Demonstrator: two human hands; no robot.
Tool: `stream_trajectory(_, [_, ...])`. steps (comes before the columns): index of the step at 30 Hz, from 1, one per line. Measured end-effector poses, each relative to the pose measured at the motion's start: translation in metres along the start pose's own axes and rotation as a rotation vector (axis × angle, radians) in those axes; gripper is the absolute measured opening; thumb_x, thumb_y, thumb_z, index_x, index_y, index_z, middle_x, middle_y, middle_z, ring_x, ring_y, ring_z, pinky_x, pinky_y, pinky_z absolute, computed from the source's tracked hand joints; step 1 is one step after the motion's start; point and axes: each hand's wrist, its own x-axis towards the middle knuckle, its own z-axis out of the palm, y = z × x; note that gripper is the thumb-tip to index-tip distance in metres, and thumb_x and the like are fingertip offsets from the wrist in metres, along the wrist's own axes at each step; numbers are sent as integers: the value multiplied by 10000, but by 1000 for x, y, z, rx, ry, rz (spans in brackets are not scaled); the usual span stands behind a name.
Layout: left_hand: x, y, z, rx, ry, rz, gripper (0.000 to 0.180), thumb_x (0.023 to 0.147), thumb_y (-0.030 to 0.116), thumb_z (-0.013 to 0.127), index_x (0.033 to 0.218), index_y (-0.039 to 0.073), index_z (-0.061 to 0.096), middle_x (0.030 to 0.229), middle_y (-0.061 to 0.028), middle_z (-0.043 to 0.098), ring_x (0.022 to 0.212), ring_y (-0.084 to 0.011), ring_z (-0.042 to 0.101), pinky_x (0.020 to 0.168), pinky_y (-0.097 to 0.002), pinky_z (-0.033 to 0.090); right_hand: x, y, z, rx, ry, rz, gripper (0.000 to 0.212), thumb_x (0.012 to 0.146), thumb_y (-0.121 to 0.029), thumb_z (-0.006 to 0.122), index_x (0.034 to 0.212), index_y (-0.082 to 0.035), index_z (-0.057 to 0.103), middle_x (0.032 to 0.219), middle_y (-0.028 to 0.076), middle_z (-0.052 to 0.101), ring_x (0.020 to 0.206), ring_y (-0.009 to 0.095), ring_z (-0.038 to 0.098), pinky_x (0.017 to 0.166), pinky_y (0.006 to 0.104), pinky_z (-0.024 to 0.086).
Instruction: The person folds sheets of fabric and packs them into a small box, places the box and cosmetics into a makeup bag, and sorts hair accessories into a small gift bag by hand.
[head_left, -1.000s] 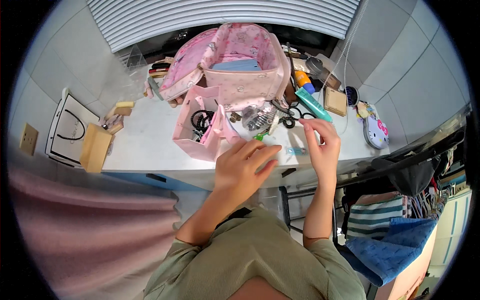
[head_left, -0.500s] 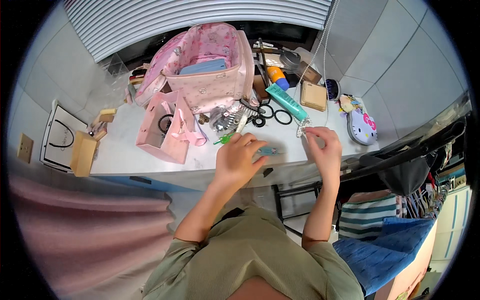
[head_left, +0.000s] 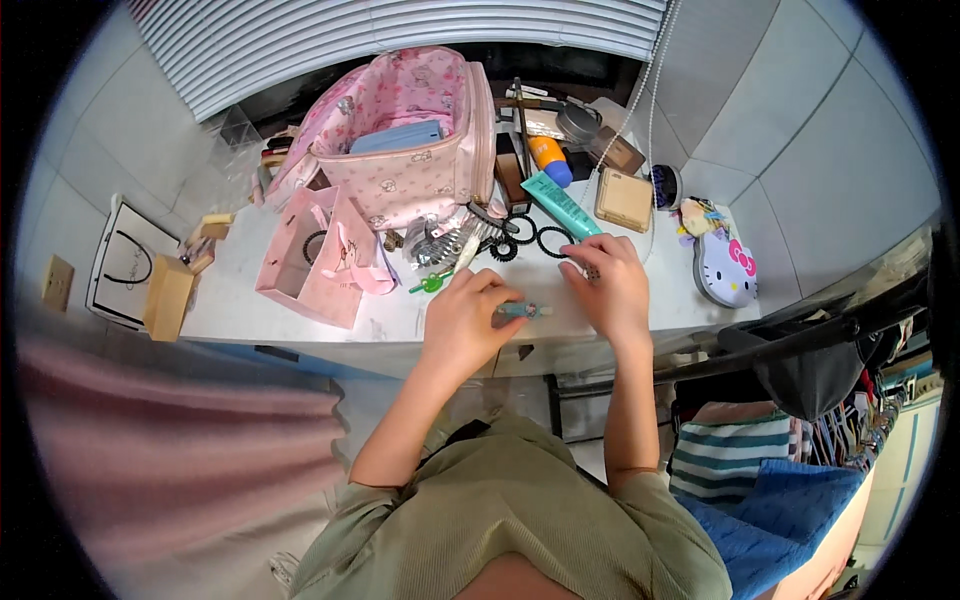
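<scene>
My left hand [head_left: 464,322] hovers at the near edge of the counter, thumb and fingers closed on a small teal-and-clear stick-like item [head_left: 530,310]. To its right, my right hand [head_left: 612,295] pinches a small dotted piece of fabric [head_left: 592,271], mostly hidden by the fingers. Just beyond that hand lies a turquoise squeeze tube [head_left: 560,204]. Several black hair ties [head_left: 553,241] are left of the tube. Past the fingers of my left hand are a green clip-like item [head_left: 432,283] and a slim white item [head_left: 466,252], beside a clear bag of small hair accessories [head_left: 436,240].
A pink open cosmetic case [head_left: 400,183] stands at the back, with a pink gift bag [head_left: 300,275] before it. A beige compact [head_left: 625,200] and an orange-and-blue bottle [head_left: 549,160] sit at the back right. A white cat-shaped case [head_left: 722,275] is at the right, near a black rail [head_left: 800,340].
My right hand has moved left and nearer, closing over the dotted fabric piece. My left hand has shifted slightly, and more of the teal item shows. The view has shifted a little.
</scene>
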Motion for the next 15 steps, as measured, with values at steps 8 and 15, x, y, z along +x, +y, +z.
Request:
stream_trajectory(8, [0, 5, -2, -161, 10, -33, 119, 730, 208, 782, 787, 126, 719, 796, 23, 637, 796, -205, 590, 695, -338, 500, 5, 4, 11, -101, 55, -73, 148, 677, -86, 792, 810, -111, 733, 856, 40, 589, 854, 263, 569, 723, 379, 499])
stream_trajectory(15, [-1, 5, -10, -115, 190, -57, 94, 711, 184, 808, 749, 134, 738, 791, 28, 626, 791, -196, 592, 663, -336, 499, 4, -6, 6, -3, 78, -94, 134, 688, -73, 794, 793, -116, 723, 843, 36, 575, 839, 255, 554, 702, 373, 483])
